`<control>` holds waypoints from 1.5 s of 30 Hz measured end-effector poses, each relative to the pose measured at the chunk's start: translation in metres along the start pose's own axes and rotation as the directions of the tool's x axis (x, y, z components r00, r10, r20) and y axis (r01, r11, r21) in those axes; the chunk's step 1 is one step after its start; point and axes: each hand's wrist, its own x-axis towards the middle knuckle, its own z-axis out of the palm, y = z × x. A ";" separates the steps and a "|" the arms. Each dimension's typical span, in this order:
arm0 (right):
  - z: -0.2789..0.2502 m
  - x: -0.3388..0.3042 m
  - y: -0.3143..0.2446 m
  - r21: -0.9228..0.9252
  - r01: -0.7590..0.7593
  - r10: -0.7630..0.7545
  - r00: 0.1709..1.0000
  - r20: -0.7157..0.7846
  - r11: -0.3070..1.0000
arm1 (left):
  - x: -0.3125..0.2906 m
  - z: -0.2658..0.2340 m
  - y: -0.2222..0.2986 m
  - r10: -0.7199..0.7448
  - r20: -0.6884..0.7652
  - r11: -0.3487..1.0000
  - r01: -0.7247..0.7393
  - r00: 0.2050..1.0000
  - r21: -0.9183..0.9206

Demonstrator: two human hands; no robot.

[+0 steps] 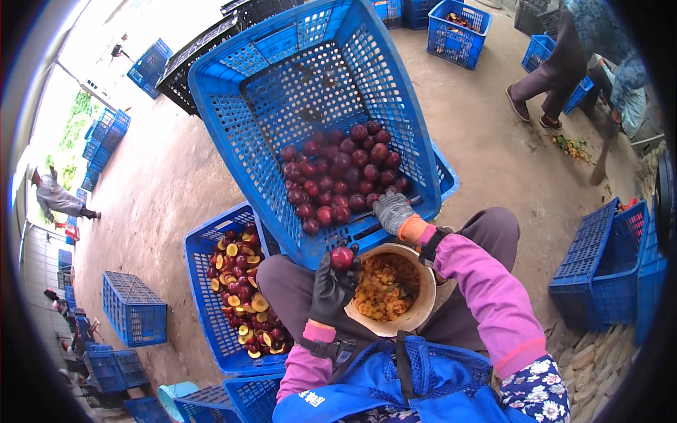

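A dark red plum [343, 258] is held in the fingers of my left hand [331, 287], which wears a black glove. My right hand [395, 213], in a grey glove with an orange cuff, has its fingers curled at the near rim of a large blue crate [226, 127]; what they hold, if anything, is hidden. The crate tilts toward me, with many whole plums [342, 169] heaped at its near end. Between my knees stands a pale bucket [425, 299] of wet, yellow-brown scraps [384, 285]. Left of my knee, cut plums with yellow flesh [243, 289] fill another blue crate [202, 328].
An upturned blue crate [134, 308] stands on the floor at left. More blue crates [599, 264] are stacked at right. Far right, a person [564, 67] stands by a broom [601, 162] and scattered scraps [572, 146]. Another person [60, 195] is at far left.
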 end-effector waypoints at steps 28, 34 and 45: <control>-0.064 -0.033 0.010 0.855 -0.149 0.142 0.986 0.089 0.496 | -0.025 0.026 -0.023 0.294 0.090 0.820 -0.300 0.951 0.488; -0.091 -0.122 -0.024 0.923 -0.385 0.094 0.919 0.383 0.001 | -0.010 0.017 -0.040 0.290 -0.026 0.923 -0.273 0.957 0.271; -0.038 -0.156 -0.074 0.673 0.044 0.169 0.954 -0.247 0.738 | 0.015 -0.032 -0.037 0.194 -0.150 0.981 -0.190 0.969 0.042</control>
